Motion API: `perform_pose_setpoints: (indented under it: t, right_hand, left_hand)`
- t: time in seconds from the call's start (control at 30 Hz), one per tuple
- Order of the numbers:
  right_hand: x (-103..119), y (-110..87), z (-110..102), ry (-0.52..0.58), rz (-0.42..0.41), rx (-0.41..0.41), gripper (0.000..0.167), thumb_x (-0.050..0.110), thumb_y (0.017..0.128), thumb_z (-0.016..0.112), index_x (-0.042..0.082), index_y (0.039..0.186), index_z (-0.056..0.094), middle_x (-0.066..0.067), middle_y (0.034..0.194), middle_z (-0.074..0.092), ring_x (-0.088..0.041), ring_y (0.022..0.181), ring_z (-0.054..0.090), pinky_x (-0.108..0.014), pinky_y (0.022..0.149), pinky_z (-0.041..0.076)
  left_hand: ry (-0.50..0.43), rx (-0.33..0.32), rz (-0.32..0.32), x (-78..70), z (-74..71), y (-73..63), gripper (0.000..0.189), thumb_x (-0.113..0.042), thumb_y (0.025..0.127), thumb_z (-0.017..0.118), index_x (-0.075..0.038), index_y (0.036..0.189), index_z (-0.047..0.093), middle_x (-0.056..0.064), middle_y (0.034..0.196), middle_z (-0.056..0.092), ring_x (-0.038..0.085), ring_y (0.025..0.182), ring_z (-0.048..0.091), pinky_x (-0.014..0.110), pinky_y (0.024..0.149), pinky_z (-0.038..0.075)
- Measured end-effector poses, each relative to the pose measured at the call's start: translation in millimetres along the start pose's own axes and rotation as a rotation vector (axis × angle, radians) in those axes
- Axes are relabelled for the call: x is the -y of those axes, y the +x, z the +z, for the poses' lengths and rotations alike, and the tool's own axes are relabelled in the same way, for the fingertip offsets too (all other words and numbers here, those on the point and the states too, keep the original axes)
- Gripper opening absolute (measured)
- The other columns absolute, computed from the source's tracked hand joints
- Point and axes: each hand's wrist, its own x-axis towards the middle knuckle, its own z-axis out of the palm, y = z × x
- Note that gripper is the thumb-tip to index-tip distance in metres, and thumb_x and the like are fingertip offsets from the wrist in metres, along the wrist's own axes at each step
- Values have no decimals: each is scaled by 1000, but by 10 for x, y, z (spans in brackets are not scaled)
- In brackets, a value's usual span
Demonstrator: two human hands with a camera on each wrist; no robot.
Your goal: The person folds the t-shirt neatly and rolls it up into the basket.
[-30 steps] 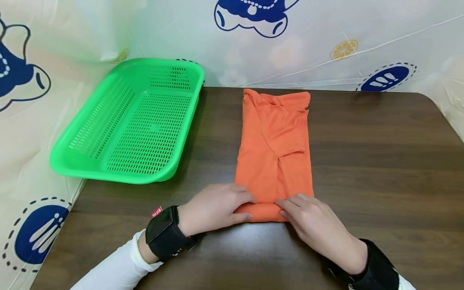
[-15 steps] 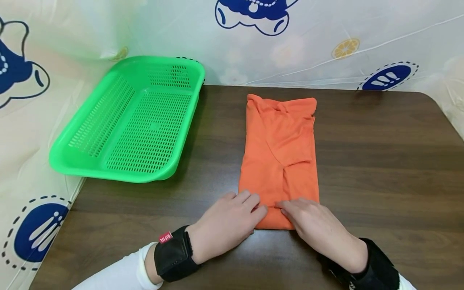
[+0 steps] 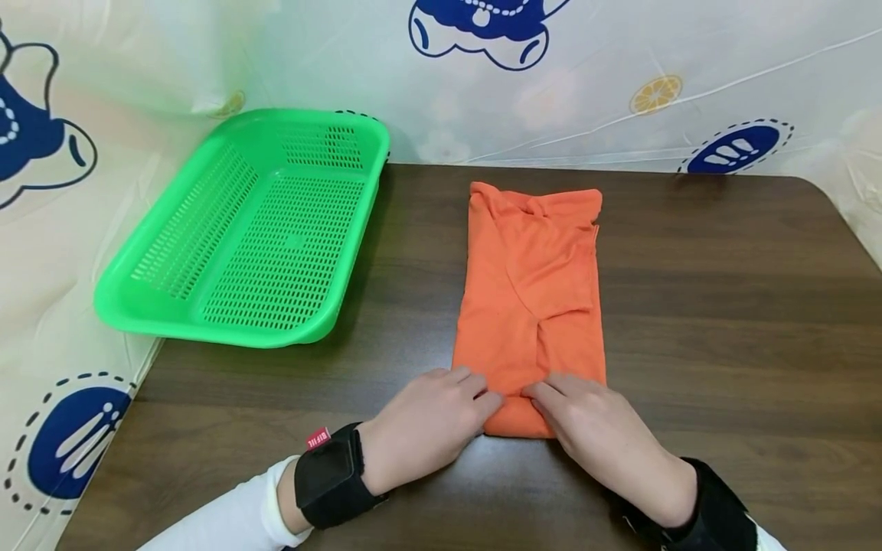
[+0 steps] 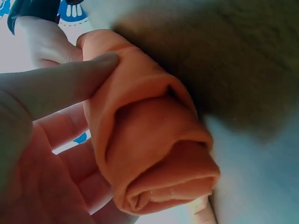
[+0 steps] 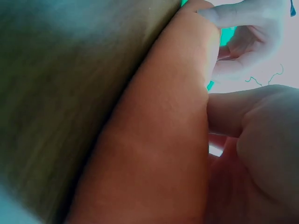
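Observation:
A folded orange shirt (image 3: 530,283) lies lengthwise on the table, its near end rolled into a thick band. My left hand (image 3: 430,425) grips the left part of this roll, thumb on the near side and fingers over the top. In the left wrist view, the end of the roll (image 4: 154,126) shows spiralled, loose layers, with the left thumb (image 4: 88,79) pressed against it. My right hand (image 3: 602,428) holds the right part, its fingertips over the top of the roll. The right wrist view shows the right thumb (image 5: 229,112) against the cloth.
A green perforated plastic basket (image 3: 289,241) stands at the left, partly over the edge of the brown wooden table (image 3: 723,306). A pale printed plastic sheet (image 3: 551,99) hangs behind the table and runs down its left side.
The shirt has slid slightly toward me and to the right. My left hand has shifted right and now covers more of the roll's left end; the right hand stays nearly in place.

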Motion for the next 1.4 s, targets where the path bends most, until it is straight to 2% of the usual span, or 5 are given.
perform_pose_setpoints:
  t: [0.27, 0.57, 0.87, 1.03, 1.4]
  right_hand:
    - [-12, 13, -23, 24, -16, 0, 14, 13, 81, 63, 18, 95, 63, 9, 85, 53, -8, 75, 49, -25, 60, 43]
    - [10, 37, -55, 119, -137, -36, 25, 23, 83, 61, 15, 107, 60, 6, 102, 53, -10, 94, 48, -31, 74, 43]
    - [5, 36, -64, 9, -131, 75, 50, 25, 73, 73, 20, 120, 56, 4, 102, 51, -15, 87, 45, -30, 69, 39]
    - [11, 31, -47, -17, -130, 48, 45, 21, 76, 70, 21, 119, 58, 4, 96, 53, -14, 81, 46, -28, 65, 40]
    - [-4, 4, -28, 23, -96, 26, 38, 21, 80, 65, 17, 118, 58, 4, 98, 57, -13, 85, 50, -30, 67, 44]
  left_hand:
    - [-25, 29, 14, 65, -23, 3, 13, -20, 83, 60, -16, 95, 62, -6, 70, 47, 10, 62, 42, 21, 53, 38]
    - [-97, 169, -32, 177, -73, 9, 25, -28, 89, 54, -16, 110, 60, -7, 76, 50, 8, 69, 48, 22, 56, 41]
    - [-134, 211, -124, 208, -83, -13, 26, -30, 92, 47, -19, 113, 57, -8, 67, 41, 7, 58, 41, 20, 41, 32]
    - [-143, 193, -177, 210, -71, -25, 26, -30, 92, 47, -21, 112, 59, -9, 65, 43, 6, 57, 45, 22, 42, 35]
    - [-76, 103, -188, 212, -28, -15, 17, -32, 92, 45, -22, 83, 56, -9, 62, 37, 6, 52, 38, 22, 38, 29]
